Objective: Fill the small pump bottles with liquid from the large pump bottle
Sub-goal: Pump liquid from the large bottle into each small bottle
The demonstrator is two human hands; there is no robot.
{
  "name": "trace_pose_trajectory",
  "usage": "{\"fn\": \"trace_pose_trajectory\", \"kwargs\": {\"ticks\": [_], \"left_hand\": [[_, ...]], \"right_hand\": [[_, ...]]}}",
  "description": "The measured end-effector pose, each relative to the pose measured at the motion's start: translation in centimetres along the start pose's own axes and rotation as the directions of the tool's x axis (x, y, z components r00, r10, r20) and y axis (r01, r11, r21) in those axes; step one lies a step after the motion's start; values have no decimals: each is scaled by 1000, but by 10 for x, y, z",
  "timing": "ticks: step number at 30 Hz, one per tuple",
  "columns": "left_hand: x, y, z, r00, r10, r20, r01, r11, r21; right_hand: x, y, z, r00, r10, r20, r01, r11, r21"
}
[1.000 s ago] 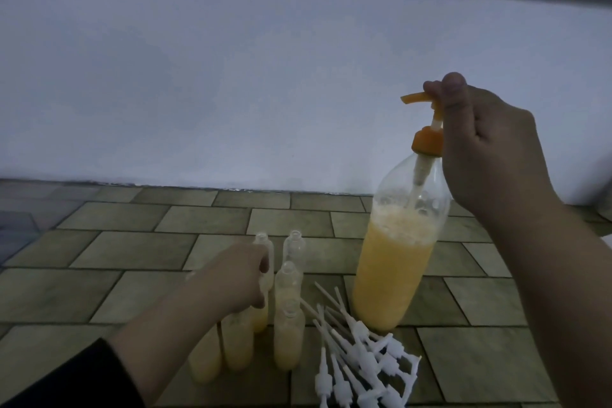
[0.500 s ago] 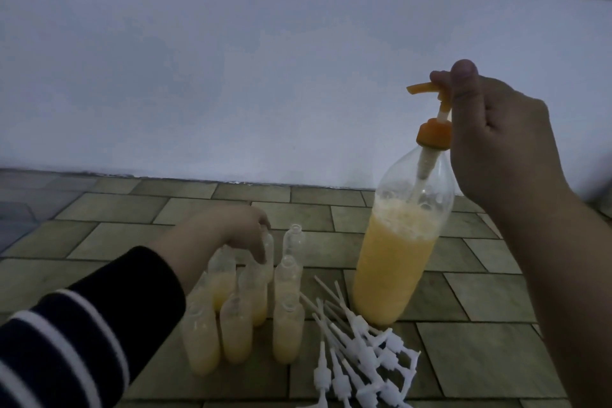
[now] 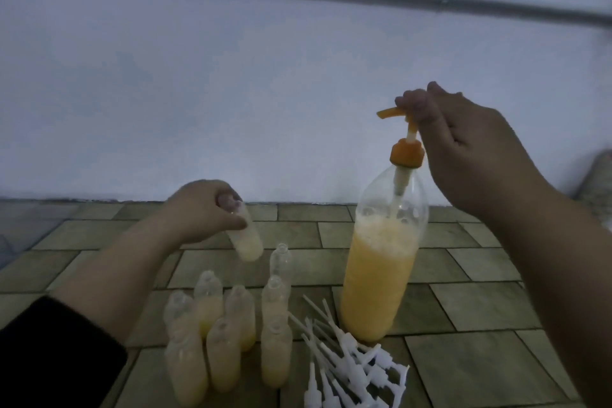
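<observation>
Left arm: dark sleeve, black or near-black, plain where it shows, cuff pushed up the forearm, so wrist and left hand are bare. Right arm: bare as far as the frame shows, no sleeve edge visible; right hand bare. Light's dim; fabric detail can't be made out.

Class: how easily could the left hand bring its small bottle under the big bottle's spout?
Probably easily: the left hand holds the small bottle lifted, and only open air lies between it and the spout.
</observation>
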State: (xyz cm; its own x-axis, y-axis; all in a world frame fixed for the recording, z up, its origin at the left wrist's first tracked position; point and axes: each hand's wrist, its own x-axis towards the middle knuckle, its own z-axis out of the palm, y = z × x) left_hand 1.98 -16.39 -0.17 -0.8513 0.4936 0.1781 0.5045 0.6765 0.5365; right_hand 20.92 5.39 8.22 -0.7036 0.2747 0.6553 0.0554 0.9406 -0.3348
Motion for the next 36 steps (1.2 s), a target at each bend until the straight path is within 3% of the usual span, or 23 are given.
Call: {"fn": "trace_pose_trajectory", "kwargs": {"ticks": [2, 4, 7, 9, 11, 13, 16, 19, 21, 30, 36], "left_hand": [[-9, 9, -16, 988, 28, -154, -70, 961, -268], [-15, 23, -22, 969, 21, -247, -150, 844, -515], [-21, 51, -15, 973, 64, -223, -218, 583, -783], [-23, 71, -5, 983, 92, -158, -182, 388, -904], [-24, 88, 4, 985, 127, -121, -152, 283, -947], [-24, 101, 12, 979, 167, -116, -164, 313, -936], [-22, 114, 16, 961, 265, -76, -211, 529, -822], [-17, 115, 20, 939, 344, -15, -286, 755, -590], [-15, 114, 21, 934, 358, 3, -321, 841, -437], [-12, 128, 13, 878, 436, -197, -476, 838, -265], [-11, 128, 0, 822, 519, -235, -535, 845, -3]], "right_hand": [[6, 5, -9, 999, -23, -23, 23, 1000, -10], [10, 11, -12, 1000, -31, 7, 31, 998, -46], [10, 15, -8, 989, -81, 126, 88, 995, -53], [8, 17, -3, 987, -111, 120, 117, 992, -45], [8, 21, 1, 991, -110, 82, 116, 990, -81], [6, 24, 6, 991, -119, 60, 127, 979, -157], [2, 24, 13, 992, -120, 25, 122, 964, -235], [1, 22, 15, 992, -128, 15, 128, 958, -258], [1, 21, 15, 992, -121, 14, 121, 959, -257], [1, 25, 18, 989, -149, -9, 143, 963, -227], [-2, 20, 22, 989, -131, -72, 116, 976, -187]]}}
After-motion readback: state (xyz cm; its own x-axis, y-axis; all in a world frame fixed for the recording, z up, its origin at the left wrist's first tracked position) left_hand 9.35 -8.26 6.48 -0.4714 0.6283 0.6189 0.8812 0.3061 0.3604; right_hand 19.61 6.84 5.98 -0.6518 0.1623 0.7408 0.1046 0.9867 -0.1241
